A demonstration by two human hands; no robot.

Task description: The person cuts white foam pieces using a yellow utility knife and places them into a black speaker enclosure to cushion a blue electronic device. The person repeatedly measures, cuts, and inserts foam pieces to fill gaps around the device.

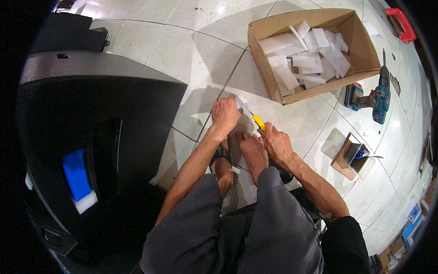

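Note:
My left hand (pixel 225 114) presses a small white foam piece (pixel 239 102) down on the tiled floor (pixel 191 55). In my right hand (pixel 275 141) is a yellow-handled utility knife (pixel 258 121), its blade pointing up-left toward the foam piece. Both hands work just in front of my bare feet (pixel 251 150), and my knees in grey shorts fill the lower middle of the view.
An open cardboard box (pixel 360 50) with several white foam strips lies beyond the hands. A blue cordless drill (pixel 376 98) lies to its right, a small open box (pixel 349 157) nearer. A big black speaker cabinet (pixel 91 137) fills the left. A red object (pixel 401 23) sits top right.

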